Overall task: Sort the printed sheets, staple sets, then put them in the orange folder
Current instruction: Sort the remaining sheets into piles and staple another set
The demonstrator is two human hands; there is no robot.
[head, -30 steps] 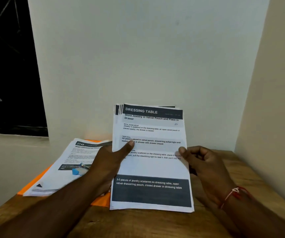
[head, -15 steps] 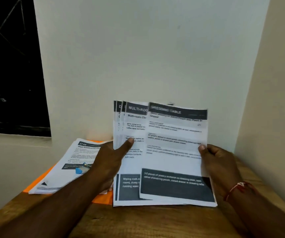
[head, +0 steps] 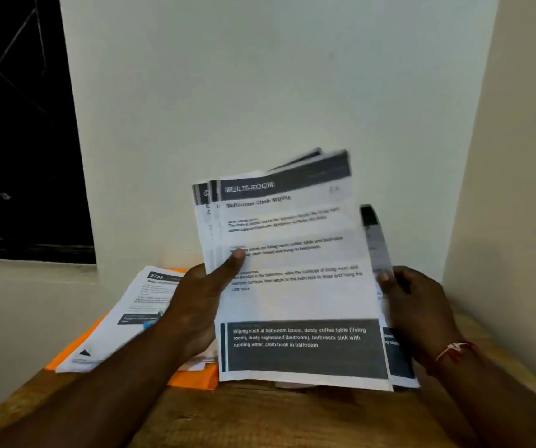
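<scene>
**Step in hand:** sorting; no stapling or filing yet.

**Left grip** (head: 202,305): closed on the held stack of printed sheets (head: 292,286), with the thumb (head: 237,257) pressed on the front and the fingers hidden behind. The stack stands tilted, its lower edge down near the bench (head: 260,418). The top sheet is headed "MULTI-ROOM".

**Right grip** (head: 418,302): fingers curled, pinching a single sheet (head: 377,244) by its edge. The sheet is blurred and turned almost edge-on, and its lower part is tucked behind the stack's right edge.

**Orange folder** (head: 192,381): lies flat on the bench to the left, closed or mostly covered. A sorted pile of printed sheets (head: 124,321) lies on it, with a small blue object (head: 150,324) on top, too small to identify.

**Next move, as judged:** the single sheet must come clear of the stack and be laid with its matching set. The left thumb should then free the "MULTI-ROOM" sheet without dragging the ones beneath. A stapler will be needed once a set is complete; I cannot tell where it is.

**Changes from the earlier frames:**
- One second ago the single sheet, headed "DRESSING TABLE", sat on top of the stack.
- Half a second ago it had slid right but still faced the camera.
- It has now swung aside, leaving the "MULTI-ROOM" sheet fully exposed.
- The stack now leans more.
- The pile on the folder has not moved.
</scene>
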